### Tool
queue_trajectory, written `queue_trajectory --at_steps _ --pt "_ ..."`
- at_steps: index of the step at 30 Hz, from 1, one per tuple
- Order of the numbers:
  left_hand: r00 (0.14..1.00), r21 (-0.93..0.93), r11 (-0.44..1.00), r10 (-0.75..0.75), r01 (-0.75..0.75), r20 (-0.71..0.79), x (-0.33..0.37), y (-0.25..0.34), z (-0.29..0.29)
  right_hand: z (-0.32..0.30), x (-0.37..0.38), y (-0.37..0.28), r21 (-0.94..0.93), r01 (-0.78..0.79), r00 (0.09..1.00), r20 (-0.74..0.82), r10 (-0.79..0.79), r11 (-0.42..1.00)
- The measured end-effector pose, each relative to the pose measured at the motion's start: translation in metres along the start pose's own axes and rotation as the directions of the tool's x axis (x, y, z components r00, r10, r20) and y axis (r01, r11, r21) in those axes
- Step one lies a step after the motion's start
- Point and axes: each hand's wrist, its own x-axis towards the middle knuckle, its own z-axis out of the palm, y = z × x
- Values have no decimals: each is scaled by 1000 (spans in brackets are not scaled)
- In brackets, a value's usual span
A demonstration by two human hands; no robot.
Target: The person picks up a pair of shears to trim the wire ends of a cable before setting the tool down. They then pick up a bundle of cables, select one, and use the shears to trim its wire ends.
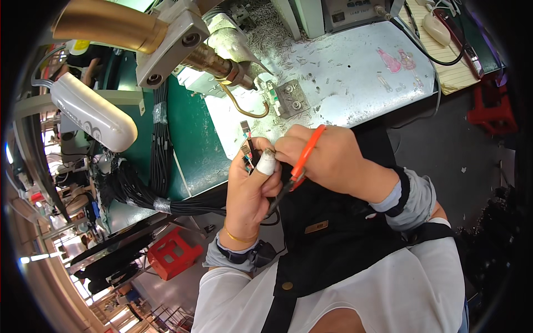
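Note:
My left hand (250,186) is closed around black cables, its thumb wrapped in white tape. Above its fingers stick up small metal connectors (246,129) with short coloured wires behind them. My right hand (327,158) has its fingertips pinched against the left thumb and forefinger; what lies between them is hidden. It also holds a hand tool with orange handles (308,150), apparently pliers, lying across the fingers with its dark end toward my left palm. Just beyond both hands, a small metal fixture (290,99) sits under a brass-coloured nozzle (244,77).
A bundle of black cables (161,205) runs across the green mat (191,130) at left. A white lamp-like housing (94,114) hangs above it. Metal clippings (272,28) litter the pale board (355,77). Red stools (175,252) stand below at left and far right.

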Motion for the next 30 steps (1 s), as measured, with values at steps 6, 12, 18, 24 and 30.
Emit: queue_trajectory --at_steps 6,12,18,24,30 --pt "1000 102 995 -4 1 27 -2 4 -6 -10 3 6 121 1 1000 -12 0 993" --pt "1000 154 988 7 -9 15 0 1 -9 -12 0 7 58 49 998 34 -51 997" --pt "960 410 872 279 -267 31 1 -8 -5 -7 -7 -1 120 -71 997 33 67 990" --pt "896 584 750 436 -312 -81 -3 -13 2 6 -19 -4 610 -586 797 315 515 534" --pt "954 356 906 281 -227 -107 -6 -5 2 -13 -11 -8 576 -570 816 317 483 586"
